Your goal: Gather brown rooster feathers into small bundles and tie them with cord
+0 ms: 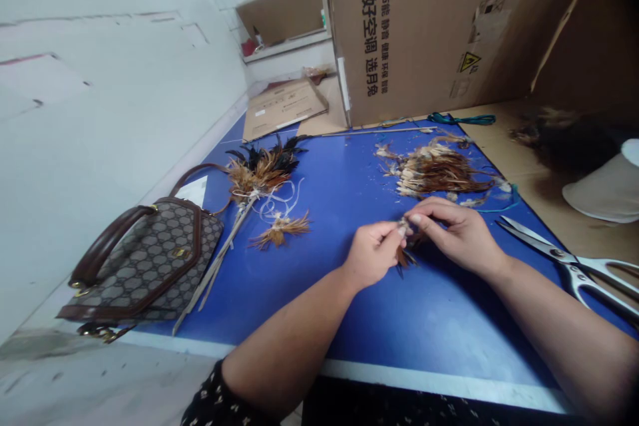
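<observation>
Both hands meet over the middle of the blue table. My left hand (372, 253) is closed in a pinch on a small bunch of brown feathers (406, 258), whose dark tips point down. At the pale quill end of that bunch, the thumb and fingers of my right hand (459, 233) are pinched too; what exactly lies between them is too small to make out. Just beyond the right hand lies a pile of brown feathers (439, 172) with pale, fluffy bases. A small tan feather bunch (282, 231) rests to the left, apart from my hands.
Scissors (564, 256) lie partly spread at right, near a white cup (604, 183). On the left are feather-topped sticks (219, 259), white string (279, 200) and a patterned handbag (174, 259). A large cardboard box (414, 33) stands behind, with teal cord (464, 119) before it.
</observation>
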A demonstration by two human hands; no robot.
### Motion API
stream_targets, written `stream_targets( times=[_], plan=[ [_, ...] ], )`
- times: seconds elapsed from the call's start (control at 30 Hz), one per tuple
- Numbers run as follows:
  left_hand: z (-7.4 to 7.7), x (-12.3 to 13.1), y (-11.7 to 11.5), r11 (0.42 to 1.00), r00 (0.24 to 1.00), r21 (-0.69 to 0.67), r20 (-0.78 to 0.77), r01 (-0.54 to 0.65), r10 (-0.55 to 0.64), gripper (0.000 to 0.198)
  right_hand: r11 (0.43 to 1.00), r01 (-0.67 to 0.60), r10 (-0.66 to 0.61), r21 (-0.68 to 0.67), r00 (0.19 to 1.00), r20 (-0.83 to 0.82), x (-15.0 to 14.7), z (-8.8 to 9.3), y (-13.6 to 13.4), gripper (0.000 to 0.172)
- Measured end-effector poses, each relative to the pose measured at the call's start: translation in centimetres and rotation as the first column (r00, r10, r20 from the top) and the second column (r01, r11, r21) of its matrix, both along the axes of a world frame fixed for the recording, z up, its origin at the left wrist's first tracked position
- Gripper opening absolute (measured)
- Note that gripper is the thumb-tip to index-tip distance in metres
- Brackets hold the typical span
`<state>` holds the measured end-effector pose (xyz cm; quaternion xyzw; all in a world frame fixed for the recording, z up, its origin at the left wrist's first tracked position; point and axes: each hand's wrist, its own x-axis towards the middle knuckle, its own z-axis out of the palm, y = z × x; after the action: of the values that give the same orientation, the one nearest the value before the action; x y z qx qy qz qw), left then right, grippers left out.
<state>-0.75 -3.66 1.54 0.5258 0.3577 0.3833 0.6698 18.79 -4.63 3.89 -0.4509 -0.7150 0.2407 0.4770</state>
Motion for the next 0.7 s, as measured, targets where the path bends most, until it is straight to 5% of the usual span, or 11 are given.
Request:
stream_targets(
  times=[0.1,0.2,0.4,0.5,0.6,0.7],
  plan=[
    [0.0,-0.2,0.5,0.991,0.986,-0.053,0.108,-0.124,0.129,0.043,0.997,0.037,-0.043,0.073,0.996,0.075,1.4,0.5,0.4,0.02],
    [0.1,-0.5,1.2,0.956,0.952,-0.006,0.097,-0.292,0.291,0.04,0.996,-0.077,0.062,0.054,0.969,0.239,3.1,0.5,0.7,0.02],
    [1.1,-1.2,1.7,0.763,0.846,0.423,0.013,-0.488,0.533,0.025,0.982,-0.183,0.175,-0.04,0.821,0.544,4.3,-0.7,0.9,0.014],
    [1.6,-1.3,1.5,0.689,0.812,0.532,-0.004,-0.492,0.583,0.025,0.986,-0.157,0.16,-0.049,0.835,0.527,4.0,-1.1,1.1,0.014],
    [1.3,-1.2,1.2,0.736,0.844,0.496,-0.014,-0.46,0.536,0.025,0.999,-0.046,0.043,0.005,0.954,0.298,3.2,-0.7,1.0,0.017],
    [0.4,-0.6,0.8,0.883,0.918,0.275,-0.003,-0.381,0.397,0.028,0.998,0.06,-0.06,-0.036,0.998,-0.009,2.3,0.4,0.4,0.019]
  ],
)
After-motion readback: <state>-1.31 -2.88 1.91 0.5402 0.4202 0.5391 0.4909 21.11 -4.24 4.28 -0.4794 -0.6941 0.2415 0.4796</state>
